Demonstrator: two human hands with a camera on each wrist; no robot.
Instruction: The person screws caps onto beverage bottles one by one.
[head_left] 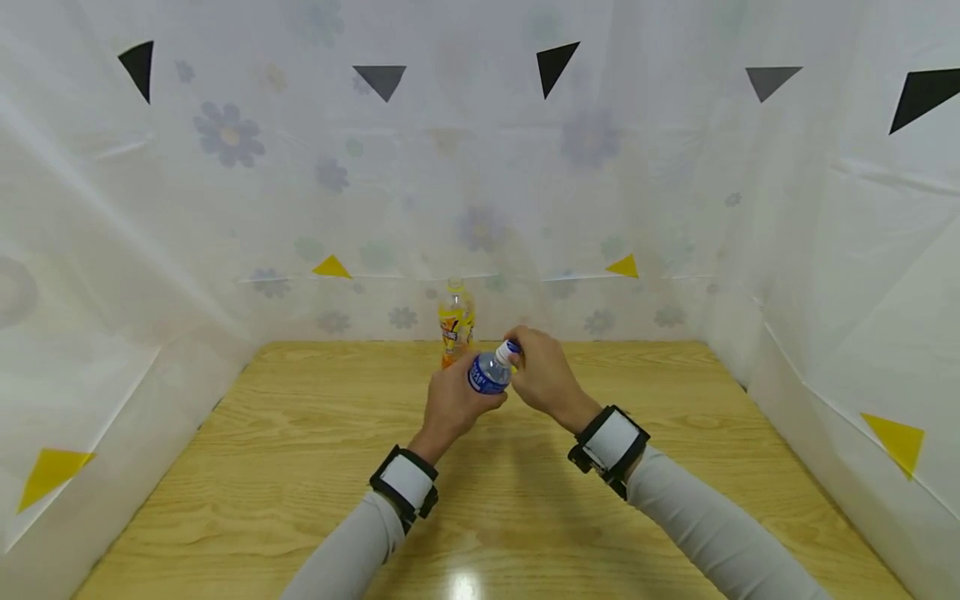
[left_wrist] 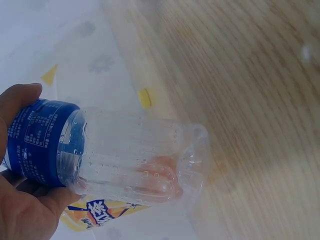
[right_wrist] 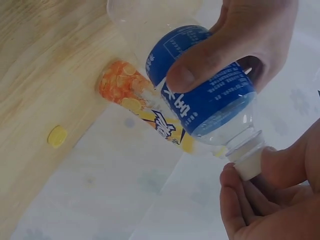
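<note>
My left hand (head_left: pixel 453 402) grips a clear plastic bottle (head_left: pixel 489 375) round its blue label, tilting it toward my right side. At the bottle's neck, the thumb and fingers of my right hand (head_left: pixel 546 377) pinch the white cap (right_wrist: pixel 250 162). Water drops cling inside the bottle's clear lower part (left_wrist: pixel 135 155), as the left wrist view shows. Just behind my left hand stands a yellow and orange drink bottle (head_left: pixel 456 325), its open neck without a cap. My hand hides its lower part in the head view.
A yellow bottle cap (right_wrist: pixel 57 136) lies on the wooden table (head_left: pixel 300 467) near its back edge. Pale flowered sheeting (head_left: pixel 480 167) hangs at the back and both sides, with black and yellow triangles on it.
</note>
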